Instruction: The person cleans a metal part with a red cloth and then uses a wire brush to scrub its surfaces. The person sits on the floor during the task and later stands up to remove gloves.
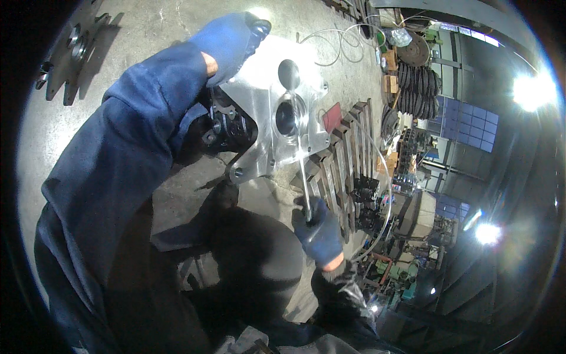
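Both hold: my left hand (230, 42) the plate's (263, 115) top corner, my right hand (319, 235) a rod (305, 183), likely poking a hole (286, 118); next, go steady.

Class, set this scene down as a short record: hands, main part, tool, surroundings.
Left hand: gloved, at the metal plate's upper left edge
Right hand: gloved, gripping a slender metal rod
Main part: silver plate, two large round openings
Tool: rod crossing before the plate; tip contact unclear
Surroundings: red piece right of plate; separate metal part far left
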The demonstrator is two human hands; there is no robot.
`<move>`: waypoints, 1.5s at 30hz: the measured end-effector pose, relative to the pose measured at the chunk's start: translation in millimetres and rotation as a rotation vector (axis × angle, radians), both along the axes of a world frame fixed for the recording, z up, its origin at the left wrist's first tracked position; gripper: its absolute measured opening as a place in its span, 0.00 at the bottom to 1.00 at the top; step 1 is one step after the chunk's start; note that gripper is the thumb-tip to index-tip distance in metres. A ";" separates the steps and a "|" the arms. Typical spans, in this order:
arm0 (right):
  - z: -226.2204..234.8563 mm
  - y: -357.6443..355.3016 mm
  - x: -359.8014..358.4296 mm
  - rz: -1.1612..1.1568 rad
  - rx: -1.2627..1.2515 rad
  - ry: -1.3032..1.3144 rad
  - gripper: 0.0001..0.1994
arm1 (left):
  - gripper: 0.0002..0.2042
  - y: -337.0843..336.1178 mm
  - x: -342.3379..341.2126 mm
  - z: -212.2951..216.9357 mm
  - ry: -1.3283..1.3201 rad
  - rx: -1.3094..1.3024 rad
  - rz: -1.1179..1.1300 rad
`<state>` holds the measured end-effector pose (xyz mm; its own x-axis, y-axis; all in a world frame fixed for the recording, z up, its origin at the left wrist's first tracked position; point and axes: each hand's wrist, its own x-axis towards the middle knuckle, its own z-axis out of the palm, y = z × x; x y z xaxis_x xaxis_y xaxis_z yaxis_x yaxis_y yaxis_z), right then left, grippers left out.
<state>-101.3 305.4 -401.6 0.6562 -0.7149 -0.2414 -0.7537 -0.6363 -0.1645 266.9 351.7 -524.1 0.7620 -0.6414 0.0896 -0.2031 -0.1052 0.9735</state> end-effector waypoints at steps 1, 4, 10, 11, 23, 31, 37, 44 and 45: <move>-0.3 -5.9 1.3 0.079 -0.024 -0.027 0.12 | 0.21 2.4 0.1 4.0 0.128 -0.003 -0.014; 2.9 -13.3 -6.3 -0.008 0.004 -0.057 0.11 | 0.18 7.8 -2.9 14.9 0.054 -0.046 0.010; 3.9 -15.8 -25.1 -0.001 0.041 -0.020 0.10 | 0.15 2.0 -6.6 16.6 0.071 0.021 -0.060; 3.9 -19.1 -24.9 0.030 0.031 -0.029 0.09 | 0.15 0.1 -6.0 14.5 -0.010 0.042 -0.075; 46.8 -88.5 -30.2 0.310 -0.122 0.005 0.11 | 0.20 -20.4 -28.1 46.7 0.196 -0.075 -0.053; 86.5 -181.7 -78.7 0.418 0.026 -0.047 0.12 | 0.22 -61.1 -65.4 96.8 0.137 -0.070 -0.057; 126.8 -274.9 -122.3 0.302 0.419 -0.114 0.10 | 0.19 -119.5 -118.3 136.9 -0.225 -0.032 -0.035; 126.0 -403.1 -152.5 0.893 0.078 -0.097 0.13 | 0.18 -186.8 -172.4 177.6 -0.275 0.280 0.079; 124.4 -417.8 -158.2 0.796 0.214 -0.085 0.11 | 0.18 -200.1 -178.3 181.5 -0.305 0.236 0.054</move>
<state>-259.5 -112.3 -277.1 0.9689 0.0276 -0.2460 -0.0700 -0.9227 -0.3792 88.6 151.6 -342.6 0.7562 -0.6313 0.1720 -0.4675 -0.3375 0.8170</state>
